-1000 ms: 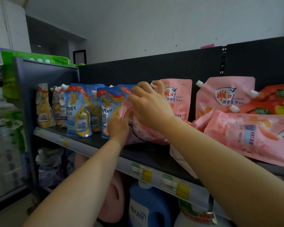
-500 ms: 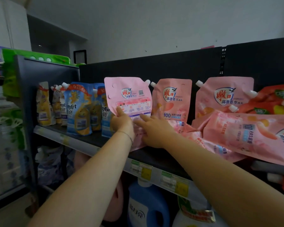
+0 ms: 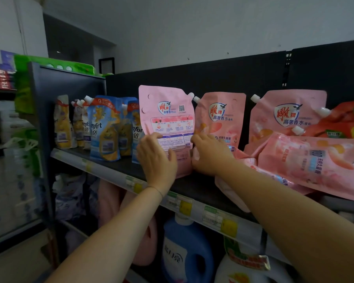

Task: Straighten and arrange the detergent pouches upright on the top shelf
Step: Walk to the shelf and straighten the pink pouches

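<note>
- Shelf: dark, with price tags along its front edge.
- Fallen pouches: pink, marked "100", lying at the shelf's right.
- Pouch: pink 雕牌 "高奢香水", upright mid-shelf, back label forward.
- Comfort pouches: blue, standing at the shelf's left.
- Left hand and right hand: apart, each gripping a lower side of the pouch.

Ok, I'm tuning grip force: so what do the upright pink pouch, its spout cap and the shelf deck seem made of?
The pink pouch: thin flexible plastic film, printed, with a soft sheen; it is creased near its left edge. The spout cap: hard white plastic, apparently moulded. The shelf deck: dark, matte, flat, rigid; likely painted metal, though uncertain.
</note>
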`<action>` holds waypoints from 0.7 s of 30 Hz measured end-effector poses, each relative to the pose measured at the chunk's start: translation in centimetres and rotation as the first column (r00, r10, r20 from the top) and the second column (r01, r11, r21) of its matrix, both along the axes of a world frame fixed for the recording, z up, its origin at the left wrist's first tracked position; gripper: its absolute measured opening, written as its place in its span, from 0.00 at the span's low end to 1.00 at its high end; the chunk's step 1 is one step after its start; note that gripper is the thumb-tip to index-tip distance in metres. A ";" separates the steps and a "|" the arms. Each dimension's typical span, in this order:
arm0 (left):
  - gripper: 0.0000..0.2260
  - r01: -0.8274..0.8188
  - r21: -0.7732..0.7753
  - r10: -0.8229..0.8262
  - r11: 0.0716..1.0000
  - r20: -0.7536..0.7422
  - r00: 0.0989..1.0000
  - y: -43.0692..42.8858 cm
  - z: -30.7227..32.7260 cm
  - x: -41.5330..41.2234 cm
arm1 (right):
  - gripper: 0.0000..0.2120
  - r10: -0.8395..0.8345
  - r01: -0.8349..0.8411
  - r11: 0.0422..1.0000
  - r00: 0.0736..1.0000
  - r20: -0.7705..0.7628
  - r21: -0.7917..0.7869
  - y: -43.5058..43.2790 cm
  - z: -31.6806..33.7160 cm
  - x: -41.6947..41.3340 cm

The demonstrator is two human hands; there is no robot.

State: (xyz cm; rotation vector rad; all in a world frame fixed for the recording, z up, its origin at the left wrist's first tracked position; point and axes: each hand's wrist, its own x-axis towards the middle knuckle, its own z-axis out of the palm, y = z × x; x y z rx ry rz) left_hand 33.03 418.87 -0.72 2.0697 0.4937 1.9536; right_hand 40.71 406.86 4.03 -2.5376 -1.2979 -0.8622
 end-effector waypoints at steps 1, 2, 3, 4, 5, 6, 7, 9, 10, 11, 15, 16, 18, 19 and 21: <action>0.20 0.022 0.104 -0.016 0.994 -0.059 0.998 -0.2 -0.1 0.2 | 0.25 -0.023 0.022 1.000 0.999 -0.026 -0.018 -0.2 0.2 0.3; 0.20 0.048 0.189 -0.024 0.981 -0.129 0.991 -0.5 -0.1 0.6 | 0.28 -0.046 0.044 0.998 0.998 -0.053 -0.038 -0.5 0.4 0.5; 0.20 0.055 0.259 -0.002 0.964 -0.199 0.980 -0.9 -0.1 1.0 | 0.29 -0.066 0.062 0.997 0.995 -0.080 -0.053 -0.9 0.6 0.7; 0.19 0.048 0.322 0.040 0.945 -0.260 0.965 -1.3 -0.1 1.5 | 0.30 -0.081 0.075 0.995 0.992 -0.101 -0.061 -1.3 0.8 0.8; 0.19 0.033 0.368 0.093 0.929 -0.319 0.943 -1.7 0.0 1.9 | 0.30 -0.090 0.083 0.994 0.990 -0.105 -0.066 -1.7 0.9 0.7; 0.21 0.024 0.392 0.141 0.920 -0.387 0.911 -2.1 0.2 2.3 | 0.30 -0.092 0.086 0.994 0.992 -0.088 -0.067 -2.2 1.0 0.6; 0.23 0.045 0.383 0.157 0.923 -0.479 0.864 -2.5 0.6 2.5 | 0.28 -0.081 0.078 0.995 0.995 -0.052 -0.061 -2.7 1.1 0.4; 0.31 0.132 0.304 0.109 0.943 -0.661 0.742 -2.7 1.3 3.0 | 0.22 -0.036 0.037 0.998 0.999 0.022 -0.052 -3.8 1.4 0.0; 0.33 0.187 0.275 0.081 0.943 -0.735 0.674 -2.6 1.7 3.2 | 0.19 -0.021 0.024 0.998 0.999 0.046 -0.060 -4.3 1.6 -0.2; 0.33 0.240 0.262 0.065 0.935 -0.791 0.608 -2.6 2.2 3.3 | 0.17 -0.017 0.021 0.997 0.998 0.057 -0.073 -4.7 1.8 -0.4; 0.36 0.326 0.253 0.088 0.911 -0.891 0.445 -3.7 3.8 3.2 | 0.13 -0.029 0.036 0.996 0.997 0.075 -0.087 -5.8 2.5 -0.6; 0.36 0.309 0.303 0.146 0.901 -0.885 0.442 -4.2 4.0 3.4 | 0.12 -0.036 0.042 0.995 0.996 0.076 -0.086 -5.9 2.6 -0.5; 0.34 0.240 0.454 0.320 0.858 -0.839 0.441 -5.3 3.7 4.3 | 0.10 -0.057 0.065 0.993 0.995 0.084 -0.094 -6.3 2.6 -0.3; 0.33 0.199 0.527 0.401 0.826 -0.798 0.450 -5.7 3.4 4.9 | 0.10 -0.071 0.080 0.992 0.993 0.095 -0.098 -6.5 2.7 -0.2; 0.29 0.132 0.628 0.501 0.767 -0.714 0.488 -6.4 2.9 6.0 | 0.11 -0.084 0.094 0.992 0.990 0.110 -0.086 -7.0 2.7 0.0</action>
